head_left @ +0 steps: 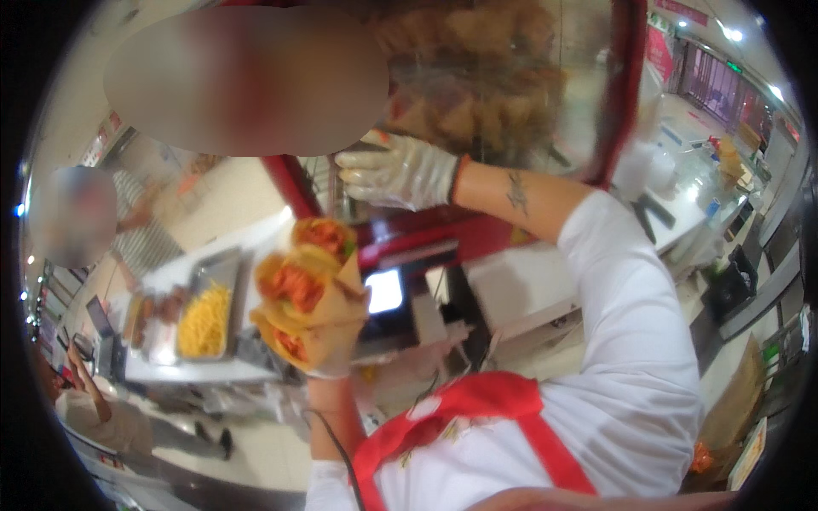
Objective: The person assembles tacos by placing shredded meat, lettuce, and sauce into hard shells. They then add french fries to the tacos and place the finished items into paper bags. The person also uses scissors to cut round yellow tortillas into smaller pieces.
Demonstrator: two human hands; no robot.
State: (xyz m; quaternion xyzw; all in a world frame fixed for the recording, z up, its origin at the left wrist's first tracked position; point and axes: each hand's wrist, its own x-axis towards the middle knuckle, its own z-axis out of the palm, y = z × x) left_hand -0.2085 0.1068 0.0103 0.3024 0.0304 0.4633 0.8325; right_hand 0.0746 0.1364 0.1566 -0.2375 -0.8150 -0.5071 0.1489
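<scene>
My left hand (pixel 336 372), mostly hidden beneath paper wrappers, holds a cluster of filled wraps (pixel 297 290). Reddish-orange filling shows at their open tops, with a bit of green in the uppermost one. My right hand (pixel 402 174) wears a clear glove and reaches across the front of a red-framed glass display case (pixel 473 233). Its fingers point left, with the thumb parted from them. Blur hides whether they grip the case's edge or something else. Behind the glass are brown food items (pixel 479 83), too blurred to name.
A metal tray (pixel 223 265) of yellow shreds (pixel 206 322) sits on the white counter (pixel 160 372) at left. A device with a lit screen (pixel 384 291) stands beside the wraps. Another person in a striped shirt (pixel 150 223) is across the counter; one more person (pixel 105 421) is lower left.
</scene>
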